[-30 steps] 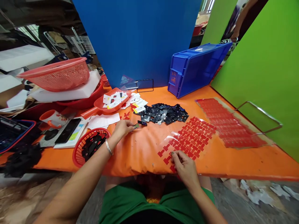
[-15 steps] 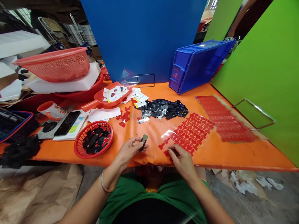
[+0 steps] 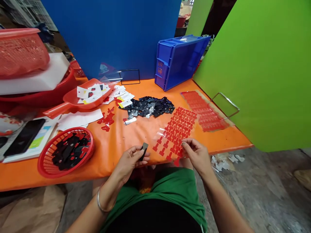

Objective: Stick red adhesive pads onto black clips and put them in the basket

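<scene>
In the head view, the left hand (image 3: 128, 162) is raised just above the near edge of the worktop (image 3: 113, 139), palm turned partly up, gripping a small dark plate (image 3: 144, 150) between thumb and fingers; the plate is tilted, its top end poking up past the fingertips. The left forearm slants in from below, a bracelet (image 3: 99, 198) round the wrist. The right hand (image 3: 198, 158) reaches in from the lower right, thumb and forefinger drawn narrowly together at the near right part of a sheet of red stickers (image 3: 181, 124); whether a sticker is pinched there, I cannot tell. That hand covers part of the sheet's edge. Beyond the hands lies a heap of black plates (image 3: 153, 106), with loose red stickers (image 3: 107, 119) to its left. A red basket (image 3: 45, 158) of black pieces sits near the left forearm. Further back are a dustpan (image 3: 57, 110) heaped with paper cards (image 3: 93, 94) and a blue crate (image 3: 181, 61) on its side; a green panel (image 3: 243, 84) closes off the right.
</scene>
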